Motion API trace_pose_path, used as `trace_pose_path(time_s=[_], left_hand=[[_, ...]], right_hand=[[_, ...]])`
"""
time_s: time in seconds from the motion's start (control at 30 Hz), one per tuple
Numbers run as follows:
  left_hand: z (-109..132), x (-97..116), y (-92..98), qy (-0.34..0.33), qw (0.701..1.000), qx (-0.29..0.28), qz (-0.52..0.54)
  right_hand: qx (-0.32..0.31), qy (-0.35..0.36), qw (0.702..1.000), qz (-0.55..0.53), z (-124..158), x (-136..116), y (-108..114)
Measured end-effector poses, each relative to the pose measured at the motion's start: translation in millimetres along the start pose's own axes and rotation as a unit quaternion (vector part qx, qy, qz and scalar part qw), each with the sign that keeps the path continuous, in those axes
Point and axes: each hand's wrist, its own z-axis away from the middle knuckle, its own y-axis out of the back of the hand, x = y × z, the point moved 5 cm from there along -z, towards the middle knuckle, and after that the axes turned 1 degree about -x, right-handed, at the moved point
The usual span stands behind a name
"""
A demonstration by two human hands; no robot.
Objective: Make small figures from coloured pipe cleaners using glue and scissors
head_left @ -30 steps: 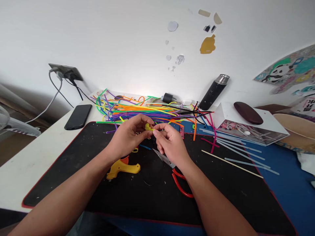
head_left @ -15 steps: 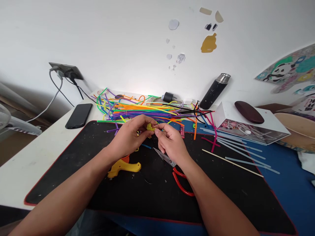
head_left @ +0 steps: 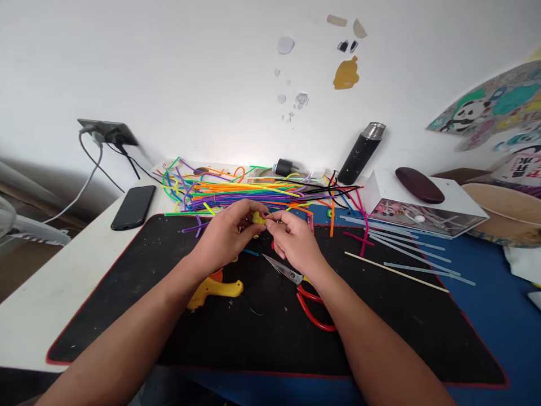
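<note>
A small fuzzy yellow piece (head_left: 258, 218), seemingly bent pipe cleaner, is pinched between my two hands above the black mat (head_left: 270, 344). My left hand (head_left: 228, 231) closes thumb and forefinger around its left side. Thumb and fingers of my right hand (head_left: 296, 239) pinch its right edge. Open-bladed or not I cannot tell, but scissors with red handles (head_left: 315, 322) lie partly under my right wrist. Below my left hand rests a yellow glue gun (head_left: 224, 288), its rear hidden by my forearm. Bundled coloured pipe cleaners (head_left: 249, 194) lie just beyond both hands.
A phone (head_left: 133, 207) lies at the left. At the back right are a black thermos (head_left: 361, 153) and a white box (head_left: 448, 211) bearing a dark case (head_left: 420, 185). Translucent glue sticks (head_left: 409, 245) and a thin wooden stick (head_left: 397, 272) lie on the mat's right.
The camera view has shifted slightly to the right. Both hands keep pinching the yellow piece, with only slight finger movement.
</note>
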Motion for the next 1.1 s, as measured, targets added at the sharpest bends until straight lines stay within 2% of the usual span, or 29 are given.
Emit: trace_pose_path(time_s=[0.1,0.27,0.53,0.7,0.97,1.1], left_hand=[[0.0,-7.1,5.5,0.033,0.994,-0.043,0.091],[-1.5,-19.8,17.5,0.111,0.971,-0.077,0.2],[-1.7,-19.0,20.2,0.131,0.964,-0.11,0.201],[0.6,-17.6,13.9,0.122,0.962,-0.131,0.204],[1.2,-18.9,11.0,0.118,0.965,-0.106,0.21],[1.7,-16.6,8.1,0.11,0.96,-0.116,0.228]], right_hand=[[0.001,0.01,0.999,0.034,0.5,-3.2,4.0],[0.022,0.052,0.99,0.132,-0.6,-6.4,12.3],[0.006,0.051,0.986,0.161,2.0,-4.7,5.4],[-0.007,0.043,0.993,0.109,1.7,0.3,3.1],[-0.04,0.022,0.999,-0.003,0.8,-1.6,-1.6],[-0.067,0.002,0.997,-0.042,2.4,-0.6,-7.7]])
